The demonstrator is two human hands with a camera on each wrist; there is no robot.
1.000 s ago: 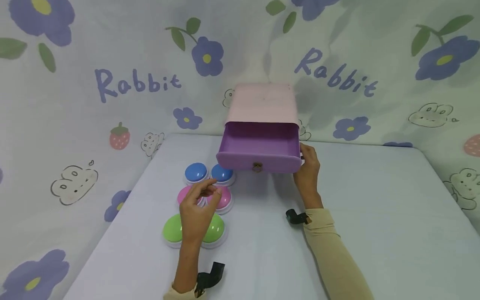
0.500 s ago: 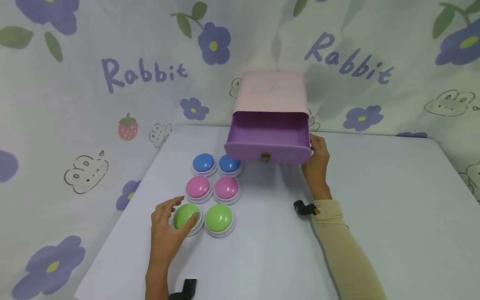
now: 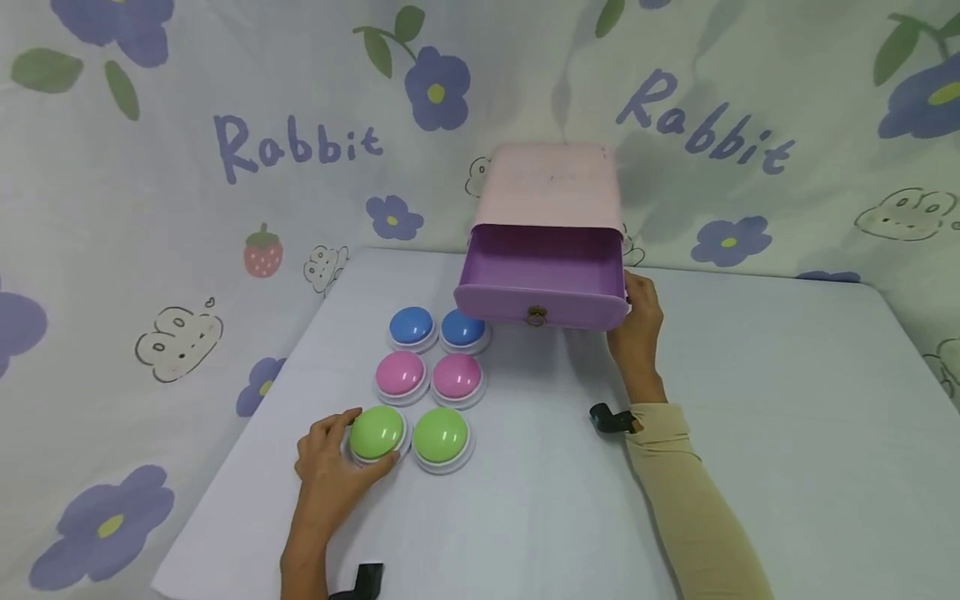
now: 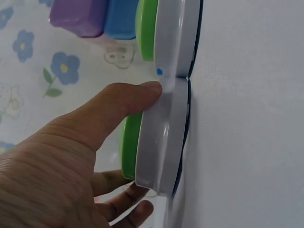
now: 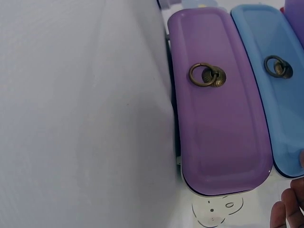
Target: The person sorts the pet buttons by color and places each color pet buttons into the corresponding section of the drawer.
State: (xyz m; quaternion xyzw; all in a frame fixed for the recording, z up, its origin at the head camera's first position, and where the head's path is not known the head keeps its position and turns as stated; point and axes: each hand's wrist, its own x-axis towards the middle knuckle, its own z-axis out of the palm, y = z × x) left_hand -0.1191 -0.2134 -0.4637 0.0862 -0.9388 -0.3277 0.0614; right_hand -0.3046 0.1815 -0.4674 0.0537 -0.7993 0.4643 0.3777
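Note:
Two green dome push buttons with white bases stand nearest on the table. My left hand (image 3: 327, 475) grips the left green button (image 3: 377, 431) by its base, thumb on the near side and fingers on the far side; the button's base (image 4: 164, 137) shows close up in the left wrist view. Touching it is the right green button (image 3: 440, 435). My right hand (image 3: 636, 329) is at the right side of a pink drawer cabinet (image 3: 551, 183), its fingertips (image 5: 279, 213) loosely bent by the side. The cabinet's top purple drawer (image 3: 542, 307) is pulled out, with nothing inside.
Behind the green buttons stand two pink buttons (image 3: 400, 373) and two blue buttons (image 3: 411, 325). Below the top drawer, a blue drawer (image 5: 266, 99) and a lower purple drawer (image 5: 218, 118) are closed, each with a ring pull. A printed cloth (image 3: 300, 67) hangs behind the table (image 3: 765, 433).
My left hand has moved left and nearer from over the buttons and taken hold of the left green button. The right hand stays by the cabinet. The head view has shifted slightly.

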